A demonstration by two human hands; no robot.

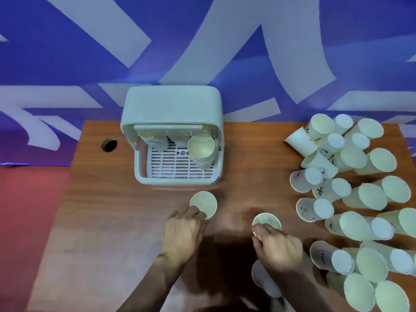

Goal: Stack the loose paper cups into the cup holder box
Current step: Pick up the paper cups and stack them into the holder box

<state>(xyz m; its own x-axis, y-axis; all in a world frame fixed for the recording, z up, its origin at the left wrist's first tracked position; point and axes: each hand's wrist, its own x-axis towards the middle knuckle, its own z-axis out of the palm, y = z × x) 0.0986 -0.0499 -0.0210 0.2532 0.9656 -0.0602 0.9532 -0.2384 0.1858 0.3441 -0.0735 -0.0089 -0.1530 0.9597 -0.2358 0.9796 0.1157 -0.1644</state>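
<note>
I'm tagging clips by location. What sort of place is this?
Probably an office or event booth: a wooden desk with a cable hole, a printed blue backdrop, and a cup box.

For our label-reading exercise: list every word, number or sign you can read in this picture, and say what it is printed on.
"%" reads on the side of one tipped paper cup in the pile on the right.
Dark lettering on a cup near the right hand: too blurred to read.
Small blue and black drawings on other cups: pictures, no legible text.
Cup holder box: no readable label.
Wall: large pale shapes, not readable as words.
</note>
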